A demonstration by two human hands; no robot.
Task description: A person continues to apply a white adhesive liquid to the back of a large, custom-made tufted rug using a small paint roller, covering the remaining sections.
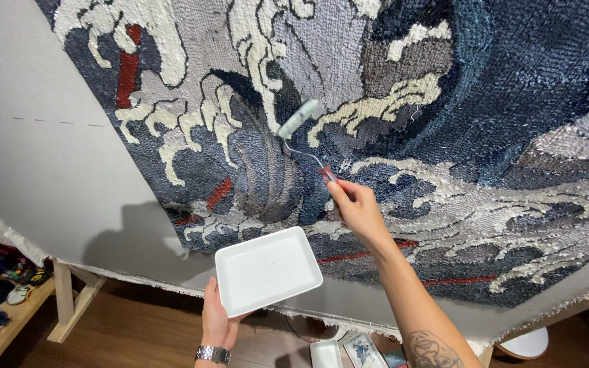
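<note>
Our right hand [357, 208] grips the small pale roller [299, 118] by its red handle, pressing it on the tufted wave rug [499, 88]; our left hand [217, 320] holds the white rectangular tray [267, 270] level below, close for reloading.

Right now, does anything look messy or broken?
Nothing looks broken. The cloth's bottom edge is frayed with loose threads. The right hand presses a roller on the rug; the left hand holds a tray.
</note>
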